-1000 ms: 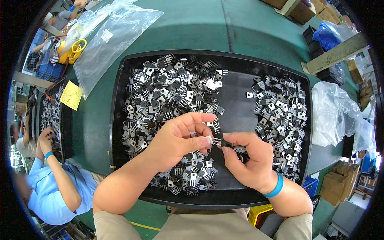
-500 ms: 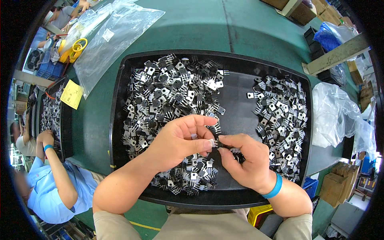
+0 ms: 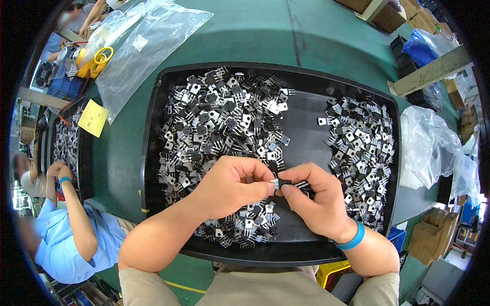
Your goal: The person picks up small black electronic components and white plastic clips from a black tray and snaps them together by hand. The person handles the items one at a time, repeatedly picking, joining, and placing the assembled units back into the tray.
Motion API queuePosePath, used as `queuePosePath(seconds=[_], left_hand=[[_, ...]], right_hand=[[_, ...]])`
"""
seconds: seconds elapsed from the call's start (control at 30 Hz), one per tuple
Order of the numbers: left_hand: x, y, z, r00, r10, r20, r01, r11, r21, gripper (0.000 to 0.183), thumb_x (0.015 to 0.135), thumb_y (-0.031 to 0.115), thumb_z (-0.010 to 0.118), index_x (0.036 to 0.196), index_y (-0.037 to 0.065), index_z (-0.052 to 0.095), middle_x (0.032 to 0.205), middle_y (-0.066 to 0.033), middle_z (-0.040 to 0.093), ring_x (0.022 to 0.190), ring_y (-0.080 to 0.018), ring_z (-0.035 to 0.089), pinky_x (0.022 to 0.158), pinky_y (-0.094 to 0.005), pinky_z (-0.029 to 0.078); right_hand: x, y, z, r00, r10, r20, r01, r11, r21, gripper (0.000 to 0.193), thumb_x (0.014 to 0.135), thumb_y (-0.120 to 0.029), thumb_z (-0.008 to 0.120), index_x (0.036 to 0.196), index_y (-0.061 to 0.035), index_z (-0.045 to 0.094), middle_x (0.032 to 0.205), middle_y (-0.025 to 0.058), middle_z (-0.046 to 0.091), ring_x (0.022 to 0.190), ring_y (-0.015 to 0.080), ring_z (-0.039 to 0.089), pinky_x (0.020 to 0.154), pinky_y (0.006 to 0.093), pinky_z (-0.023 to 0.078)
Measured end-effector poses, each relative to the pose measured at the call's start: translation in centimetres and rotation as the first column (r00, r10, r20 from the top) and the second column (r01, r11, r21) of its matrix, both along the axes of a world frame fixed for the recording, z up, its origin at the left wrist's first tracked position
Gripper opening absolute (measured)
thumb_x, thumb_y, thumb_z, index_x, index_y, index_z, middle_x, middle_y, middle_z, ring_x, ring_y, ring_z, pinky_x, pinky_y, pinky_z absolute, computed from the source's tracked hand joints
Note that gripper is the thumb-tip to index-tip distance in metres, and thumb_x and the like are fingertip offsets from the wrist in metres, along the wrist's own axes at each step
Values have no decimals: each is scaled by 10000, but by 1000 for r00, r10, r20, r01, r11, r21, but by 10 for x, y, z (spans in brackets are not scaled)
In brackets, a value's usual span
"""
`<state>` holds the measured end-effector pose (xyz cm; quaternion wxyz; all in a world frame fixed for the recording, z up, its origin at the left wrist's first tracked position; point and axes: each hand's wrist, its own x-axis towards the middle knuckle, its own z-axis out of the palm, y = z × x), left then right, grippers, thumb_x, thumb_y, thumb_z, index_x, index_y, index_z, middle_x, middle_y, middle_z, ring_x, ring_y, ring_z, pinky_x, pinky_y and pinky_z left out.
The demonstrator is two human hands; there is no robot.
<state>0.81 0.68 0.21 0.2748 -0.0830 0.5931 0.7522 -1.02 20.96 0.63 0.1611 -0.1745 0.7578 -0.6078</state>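
Observation:
A large black tray (image 3: 341, 97) in front of me holds two heaps of three-legged power transistors, a large heap (image 3: 214, 122) at left and a smaller heap (image 3: 362, 153) at right. Over the tray's middle, my left hand (image 3: 237, 186) pinches a small whitish piece (image 3: 275, 184), perhaps a transistor's tab, between thumb and index finger. Fingertip to fingertip with it, my right hand (image 3: 319, 204) grips a dark transistor (image 3: 287, 182); more metal legs show among its fingers. Where one part ends and the other begins is too small to tell. A blue band circles my right wrist.
A clear plastic bag (image 3: 153, 46) lies on the green table (image 3: 245, 30) beyond the tray, near a yellow paper tag (image 3: 93, 118). Crumpled bags (image 3: 423, 145) sit at right, below a metal post (image 3: 434, 70). A co-worker in blue (image 3: 76, 239) handles another transistor tray at left.
My left fingers have curled in, the raised index finger now closing down with the thumb on the whitish piece. Both hands have drawn together at the fingertips.

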Motion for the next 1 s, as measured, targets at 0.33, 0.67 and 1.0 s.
queuePosePath(seconds=[0.33, 0.67, 1.0], left_hand=[[-3, -2, 8, 995, -98, 25, 99, 994, -55, 84, 845, 43, 642, 916, -2, 648, 813, -11, 639, 725, -54, 572, 633, -200, 454], [-11, -10, -7, 970, 243, 25, -235, 897, 374, 230, 900, -56, 431, 1096, -2, 538, 1099, -141, 617, 1004, -232, 628, 845, -337, 530], [-11, -7, 2, 974, 217, 69, -225, 879, 421, 236, 955, 35, 468, 1189, 41, 502, 1216, -198, 594, 1073, -278, 628, 780, -317, 543]], right_hand=[[-8, 2, 4, 910, 2, 415, 45, 994, -103, 127, 863, -115, 693, 893, -33, 601, 767, -9, 597, 666, 55, 545, 604, 197, 444], [-10, -3, -19, 873, 353, -335, -225, 903, 367, 163, 788, -54, 634, 950, -61, 610, 854, 112, 600, 741, 301, 629, 632, 379, 520], [-7, -1, -19, 848, 423, -318, -208, 819, 535, 118, 804, -117, 632, 859, -31, 572, 801, 132, 575, 689, 319, 618, 591, 435, 503]])
